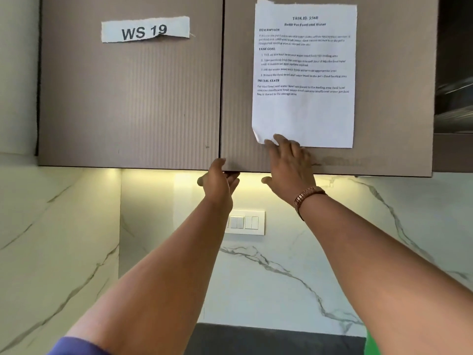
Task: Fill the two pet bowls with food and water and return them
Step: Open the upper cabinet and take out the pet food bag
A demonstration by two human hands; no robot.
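Observation:
No pet bowl, food or water shows in the head view. Both my arms reach up to a brown ribbed wall cabinet. My left hand [219, 181] is at the bottom edge where the left door [128, 98] meets the right door [238, 98], its fingertips hooked under the right door's lower edge. My right hand [288, 162] lies flat with spread fingers on the right door, touching the bottom corner of a taped paper task sheet [304, 73]. A bracelet is on the right wrist. Both doors look closed.
A paper label reading WS 19 [145, 29] is stuck on the left door. Below the cabinet runs a lit white marble wall with a switch panel [245, 222]. A dark countertop [276, 339] shows at the bottom, with something green [371, 344] at its right.

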